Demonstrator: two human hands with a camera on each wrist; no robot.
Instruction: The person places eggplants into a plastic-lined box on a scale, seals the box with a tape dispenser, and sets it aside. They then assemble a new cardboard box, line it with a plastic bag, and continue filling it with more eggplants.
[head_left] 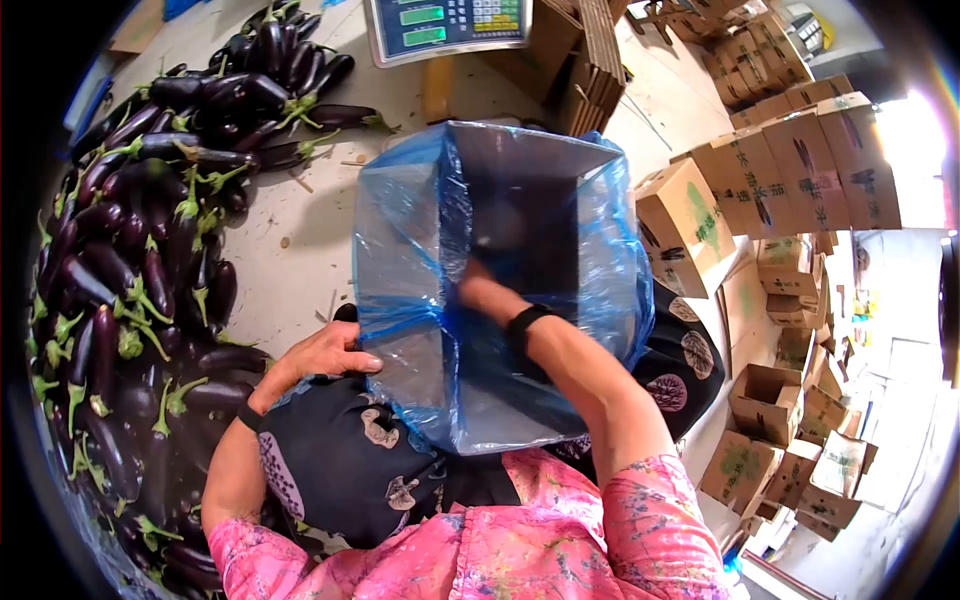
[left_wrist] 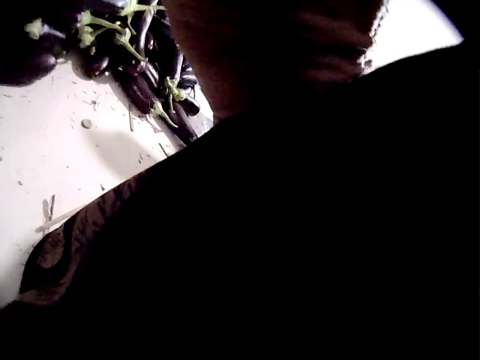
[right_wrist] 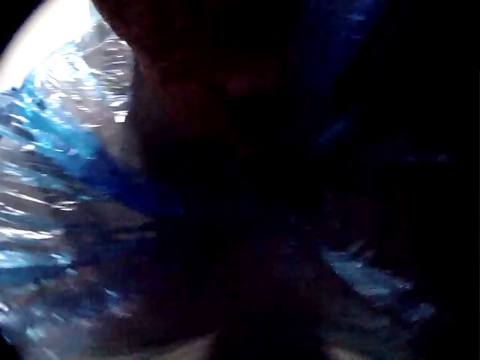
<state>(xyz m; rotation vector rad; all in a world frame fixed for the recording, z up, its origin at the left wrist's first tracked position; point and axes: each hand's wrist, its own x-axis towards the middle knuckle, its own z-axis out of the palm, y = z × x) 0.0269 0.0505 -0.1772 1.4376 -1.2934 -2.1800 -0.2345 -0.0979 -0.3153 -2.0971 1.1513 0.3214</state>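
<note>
A cardboard box lined with a blue plastic bag stands open between the person's knees, the bag folded out over its flaps. The right hand reaches down into the box, blurred, its fingers hidden in the dark interior; I cannot tell whether it holds anything. In the right wrist view, bright crinkled plastic surrounds the dark hand. At the box's left side, the left hand grips the bag-covered flap, thumb over its edge and fingers mostly hidden behind. The left wrist view is largely black.
A large heap of eggplants lies on the floor to the left. A digital scale stands ahead, with folded cardboard beside it. Several boxes are stacked at the right, and open smaller boxes lie below them.
</note>
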